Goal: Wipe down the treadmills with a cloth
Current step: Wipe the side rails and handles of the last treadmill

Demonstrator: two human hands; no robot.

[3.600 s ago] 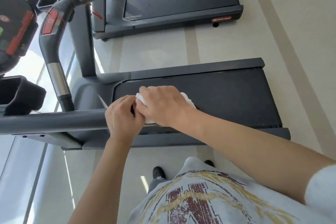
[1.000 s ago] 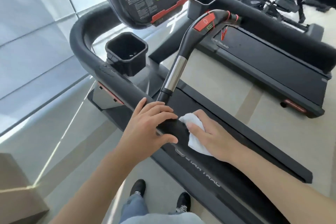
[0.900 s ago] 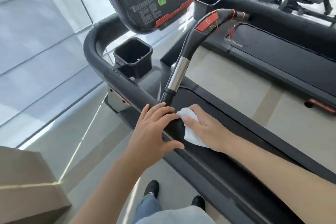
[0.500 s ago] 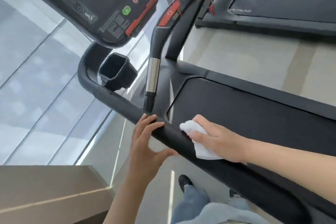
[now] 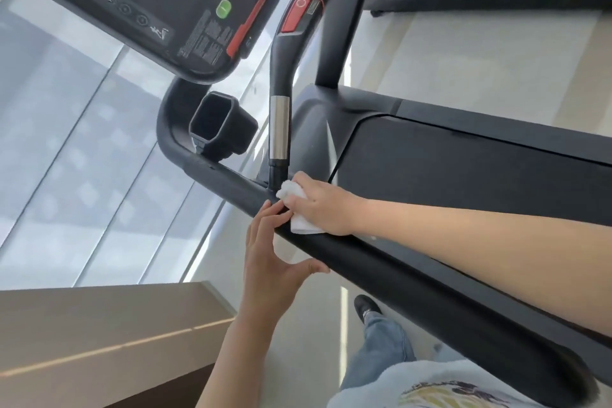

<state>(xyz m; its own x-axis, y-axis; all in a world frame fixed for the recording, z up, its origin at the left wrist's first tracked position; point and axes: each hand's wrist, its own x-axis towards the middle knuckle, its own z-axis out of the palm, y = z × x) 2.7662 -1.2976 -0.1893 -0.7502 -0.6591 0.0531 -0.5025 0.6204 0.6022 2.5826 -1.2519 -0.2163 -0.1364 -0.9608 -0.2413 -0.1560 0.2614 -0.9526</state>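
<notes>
Two bare hands are seen on the near side rail of the treadmill, and the step in hand is judged to be the wiping of that long black padded side handrail [image 5: 414, 278] up toward its front bend. Nearest, the left hand [image 5: 270, 262] is held with its fingers straight and spread, thumb apart, only the fingertips [image 5: 276, 209] resting on the rail and nothing gripped; it is best kept there as a light brace, clear of the path ahead. Just beyond it, touching those fingertips, the small crumpled white cloth [image 5: 299, 212] is pinched and pressed onto the rail under the curled fingers of the right hand [image 5: 323, 207]. The cloth lies right at the foot of the upright black grip with a brushed-metal sleeve [image 5: 279, 132], so the joint there is likely to be missed unless the cloth is worked round the base rather than slid past it. Firm, overlapping strokes are advised, with the cloth refolded if a clean face is needed. Further on, the black hexagonal cup holder [image 5: 220, 126] and the curved front bar would reasonably be taken next. Farthest, the dark console panel with a green button and red trim [image 5: 185, 7] calls for lighter pressure, lest buttons be pushed.
</notes>
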